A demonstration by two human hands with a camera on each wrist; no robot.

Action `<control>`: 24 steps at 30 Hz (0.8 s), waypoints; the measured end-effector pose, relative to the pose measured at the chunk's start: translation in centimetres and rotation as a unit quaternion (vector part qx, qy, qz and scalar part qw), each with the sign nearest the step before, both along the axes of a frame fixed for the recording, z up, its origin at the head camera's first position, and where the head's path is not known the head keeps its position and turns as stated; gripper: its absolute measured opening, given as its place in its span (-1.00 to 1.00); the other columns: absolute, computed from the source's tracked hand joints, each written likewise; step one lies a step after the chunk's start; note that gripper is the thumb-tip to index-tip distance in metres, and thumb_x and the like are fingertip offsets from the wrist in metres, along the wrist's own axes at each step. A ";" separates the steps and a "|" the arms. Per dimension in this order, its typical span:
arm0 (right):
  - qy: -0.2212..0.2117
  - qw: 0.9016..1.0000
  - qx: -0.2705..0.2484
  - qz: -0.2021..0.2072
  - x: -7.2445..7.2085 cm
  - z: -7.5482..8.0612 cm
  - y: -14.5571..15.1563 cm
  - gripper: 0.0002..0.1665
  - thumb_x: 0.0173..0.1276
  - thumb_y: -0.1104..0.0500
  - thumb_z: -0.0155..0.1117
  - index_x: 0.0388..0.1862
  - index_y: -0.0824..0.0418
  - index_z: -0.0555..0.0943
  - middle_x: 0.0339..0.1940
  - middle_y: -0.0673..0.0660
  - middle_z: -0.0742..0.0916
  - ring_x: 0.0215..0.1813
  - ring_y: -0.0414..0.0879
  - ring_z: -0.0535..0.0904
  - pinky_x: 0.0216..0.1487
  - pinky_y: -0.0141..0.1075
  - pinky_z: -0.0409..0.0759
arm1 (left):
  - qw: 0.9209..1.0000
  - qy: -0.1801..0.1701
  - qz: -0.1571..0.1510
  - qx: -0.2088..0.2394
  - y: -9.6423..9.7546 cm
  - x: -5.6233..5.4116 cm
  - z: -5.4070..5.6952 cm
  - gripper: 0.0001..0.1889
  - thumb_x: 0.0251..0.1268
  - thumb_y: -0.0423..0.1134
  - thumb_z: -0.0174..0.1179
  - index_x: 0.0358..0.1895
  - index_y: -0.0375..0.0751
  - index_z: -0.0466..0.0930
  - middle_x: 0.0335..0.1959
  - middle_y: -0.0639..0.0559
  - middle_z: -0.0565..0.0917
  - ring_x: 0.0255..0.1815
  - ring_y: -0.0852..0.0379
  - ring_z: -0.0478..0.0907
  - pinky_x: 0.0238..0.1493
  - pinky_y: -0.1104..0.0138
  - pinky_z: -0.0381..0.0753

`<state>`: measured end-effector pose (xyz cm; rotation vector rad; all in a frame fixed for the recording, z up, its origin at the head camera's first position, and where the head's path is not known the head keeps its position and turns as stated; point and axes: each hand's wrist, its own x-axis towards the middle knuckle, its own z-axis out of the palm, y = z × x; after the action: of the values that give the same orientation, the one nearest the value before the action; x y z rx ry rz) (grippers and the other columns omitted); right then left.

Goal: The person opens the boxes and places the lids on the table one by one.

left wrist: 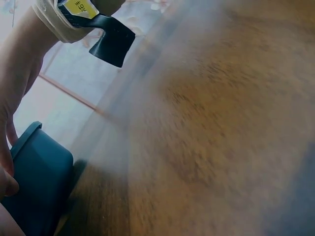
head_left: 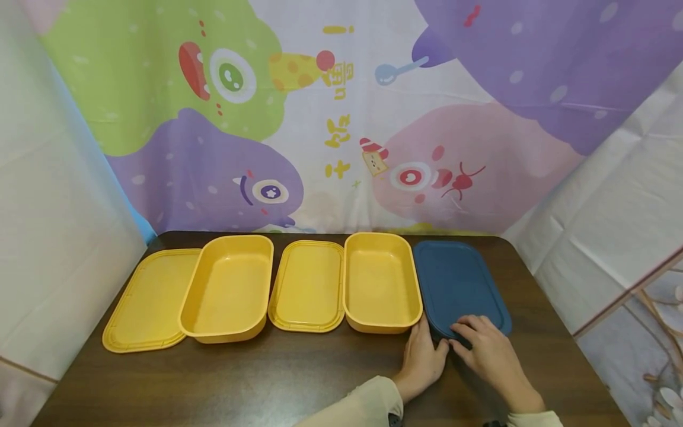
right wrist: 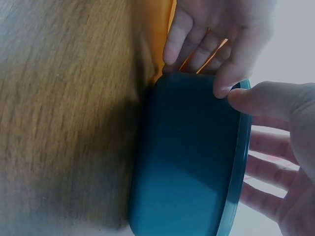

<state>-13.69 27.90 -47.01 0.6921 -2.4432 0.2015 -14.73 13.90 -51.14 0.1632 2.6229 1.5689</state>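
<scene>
A blue lidded food container [head_left: 456, 284] stands at the right end of the row, its lid [right wrist: 235, 162] lying on top. At its front left corner my left hand [head_left: 423, 359] holds the body [right wrist: 182, 152], thumb on the front wall and fingers along the side beside the yellow box. My right hand [head_left: 488, 353] grips the lid's front edge, thumb at the rim and fingers over the top. Both thumbs come close together near that corner. In the left wrist view, part of the blue container [left wrist: 39, 182] shows at the lower left.
To the left are a small open yellow box [head_left: 381, 284], a small yellow lid [head_left: 309, 284], a larger open yellow box [head_left: 232, 290] and a larger yellow lid [head_left: 149, 302]. They stand along the far part of the brown table [head_left: 256, 379], before a cartoon-printed curtain [head_left: 331, 196].
</scene>
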 end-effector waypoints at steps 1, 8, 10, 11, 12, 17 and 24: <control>-0.001 1.000 0.000 0.000 0.0 0.0 0.0 -0.60 -0.28 0.22 0.66 -0.35 0.19 0.75 -0.32 0.06 0.72 -0.29 -0.04 0.59 -0.35 -0.18 0.60 | 1.000 -0.002 0.001 0.000 0.0 0.0 0.0 -0.25 0.33 -0.14 0.17 0.52 -0.22 0.08 0.45 -0.17 0.33 0.35 -0.12 0.41 0.30 0.07 0.44; -0.005 1.000 0.002 -0.002 0.1 0.1 0.0 -0.61 -0.27 0.22 0.65 -0.35 0.19 0.75 -0.32 0.06 0.72 -0.28 -0.05 0.59 -0.36 -0.19 0.61 | 1.000 -0.017 0.002 -0.002 0.0 0.0 0.0 -0.25 0.33 -0.13 0.16 0.52 -0.20 0.08 0.45 -0.15 0.33 0.37 -0.10 0.39 0.32 0.07 0.42; -0.005 1.000 0.001 -0.002 0.2 0.1 0.0 -0.61 -0.28 0.22 0.65 -0.35 0.19 0.75 -0.32 0.06 0.72 -0.29 -0.05 0.59 -0.36 -0.19 0.61 | 1.000 -0.022 -0.001 0.000 0.0 0.0 -0.1 -0.25 0.33 -0.13 0.16 0.52 -0.19 0.08 0.45 -0.14 0.32 0.38 -0.09 0.38 0.32 0.08 0.41; -0.006 1.000 0.000 -0.002 0.2 0.1 0.0 -0.60 -0.28 0.22 0.66 -0.35 0.19 0.76 -0.32 0.06 0.72 -0.29 -0.05 0.59 -0.36 -0.19 0.61 | 1.000 -0.024 -0.001 0.001 0.0 0.0 -0.1 -0.25 0.33 -0.13 0.16 0.52 -0.19 0.08 0.46 -0.14 0.32 0.38 -0.09 0.38 0.32 0.07 0.41; -0.008 1.000 0.000 -0.002 0.2 0.1 0.0 -0.60 -0.28 0.22 0.66 -0.35 0.18 0.76 -0.32 0.06 0.72 -0.29 -0.05 0.59 -0.36 -0.19 0.61 | 1.000 -0.025 -0.001 0.002 0.0 0.0 -0.1 -0.25 0.33 -0.13 0.16 0.52 -0.19 0.08 0.45 -0.15 0.32 0.38 -0.09 0.38 0.32 0.08 0.41; -0.013 1.000 -0.002 0.001 0.1 0.2 0.2 -0.61 -0.27 0.21 0.66 -0.34 0.17 0.76 -0.32 0.05 0.72 -0.29 -0.05 0.59 -0.37 -0.18 0.61 | 1.000 -0.021 0.002 0.003 0.0 0.1 -0.1 -0.24 0.31 -0.13 0.18 0.52 -0.21 0.09 0.45 -0.16 0.32 0.38 -0.09 0.38 0.33 0.08 0.41; -0.020 1.000 -0.005 0.003 0.1 0.7 0.5 -0.62 -0.25 0.18 0.65 -0.33 0.15 0.78 -0.31 0.03 0.73 -0.30 -0.07 0.59 -0.37 -0.21 0.60 | 1.000 -0.028 0.003 0.006 0.1 0.0 0.1 -0.24 0.32 -0.13 0.19 0.52 -0.20 0.09 0.47 -0.15 0.30 0.39 -0.09 0.36 0.33 0.07 0.40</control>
<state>-13.62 28.38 -46.28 0.6970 -2.4770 0.2317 -14.73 13.96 -51.05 0.1101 2.5758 1.5676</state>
